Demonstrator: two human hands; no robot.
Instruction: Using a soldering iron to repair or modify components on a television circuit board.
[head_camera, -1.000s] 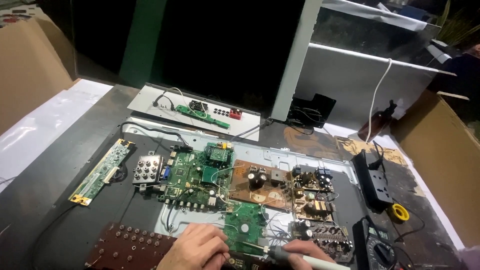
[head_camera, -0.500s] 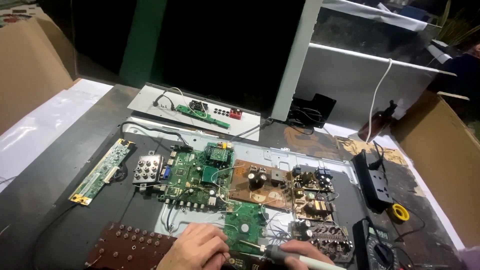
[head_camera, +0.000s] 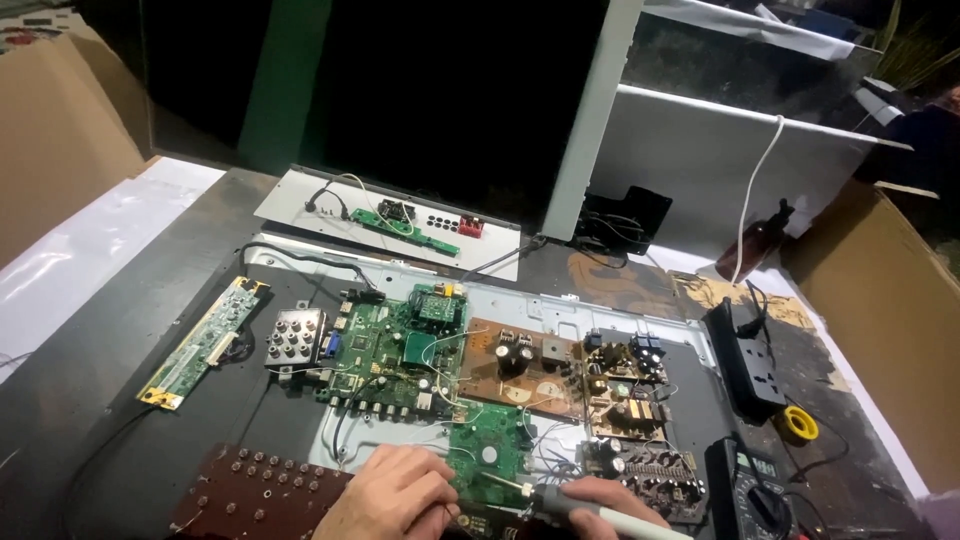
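Note:
A small green circuit board (head_camera: 492, 450) lies near the bottom edge of the head view, on a grey metal chassis (head_camera: 560, 305). My left hand (head_camera: 392, 497) rests curled at the board's lower left edge, touching it. My right hand (head_camera: 618, 506) grips a soldering iron (head_camera: 575, 501) with a pale handle; its metal tip points left onto the lower edge of the small green board. Above it sit a larger green main board (head_camera: 395, 350) and a brown power board (head_camera: 560, 375) with capacitors and coils.
A narrow green strip board (head_camera: 202, 340) lies at the left, a dark red board (head_camera: 250, 492) with several studs at the bottom left. A black multimeter (head_camera: 752, 490), power strip (head_camera: 745, 355) and yellow solder roll (head_camera: 800, 423) stand at the right. Cardboard boxes flank both sides.
Both hands stay at the small green board; the iron's tip has shifted only slightly. The view has barely moved.

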